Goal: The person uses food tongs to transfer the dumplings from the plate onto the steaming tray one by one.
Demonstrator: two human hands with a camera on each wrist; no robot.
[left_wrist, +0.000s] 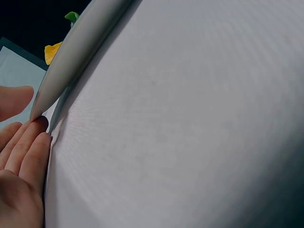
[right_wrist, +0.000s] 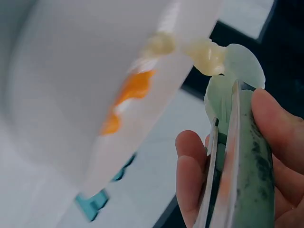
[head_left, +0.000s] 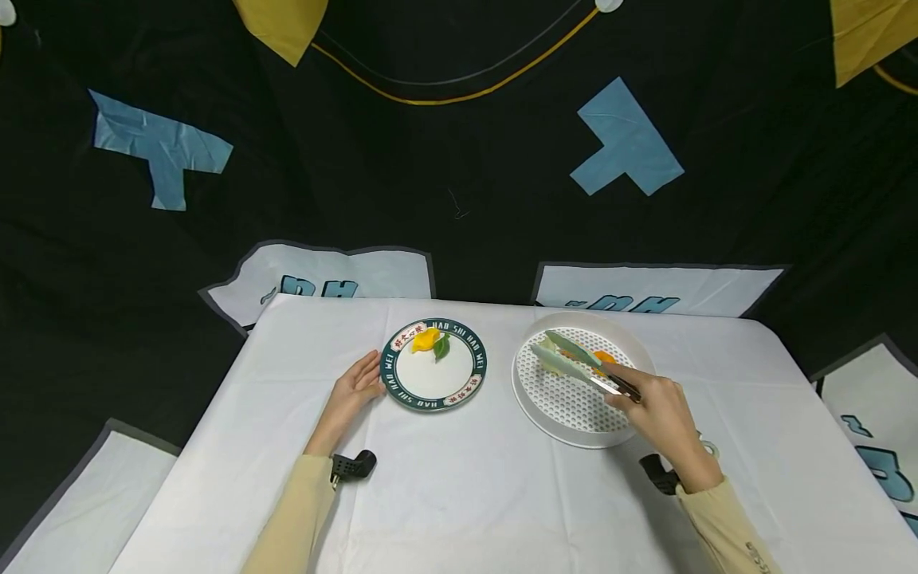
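Observation:
My left hand [head_left: 356, 383] lies beside a round plate [head_left: 430, 395] with a dark green patterned rim, its fairly straight fingers touching the left edge. On the plate are a yellow piece [head_left: 425, 340] and a green leaf-shaped piece [head_left: 441, 347]. In my right hand [head_left: 663, 406] I grip tongs [head_left: 577, 363] with pale green tips, above a white round basin with a perforated bottom [head_left: 574, 406]. A pale yellowish piece [right_wrist: 206, 57] shows at the tong tips. An orange piece [head_left: 604, 358] sits in the basin, partly behind the tongs.
A white cloth [head_left: 459, 494] covers the table under both dishes. The basin stands to the right of the plate, a gap between them. Beyond the far table edge hangs a black backdrop [head_left: 402, 191] with blue tape pieces.

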